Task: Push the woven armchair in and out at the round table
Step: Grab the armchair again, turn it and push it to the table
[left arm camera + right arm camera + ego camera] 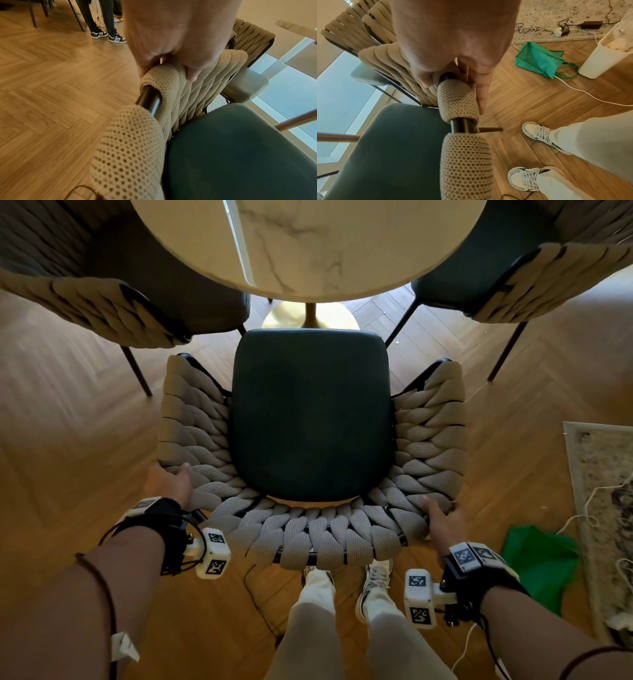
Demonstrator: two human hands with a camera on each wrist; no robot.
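The woven armchair (308, 529) with beige rope weave and a dark green seat (310, 412) stands pulled back from the round marble table (308, 244); the seat's front edge lies short of the table rim. My left hand (169, 482) grips the top rail at the chair's back left corner, thumb over the weave (192, 75). My right hand (442, 517) grips the rail at the back right corner, fingers wrapped round the woven rail (457, 100). My feet stand just behind the chair back.
Two matching woven chairs (102, 299) (534, 278) flank the table left and right. A green bag (541, 563), a rug (603, 508) with cables and a white bin (606, 54) lie to the right. Another person's legs (102, 24) stand beyond on the left.
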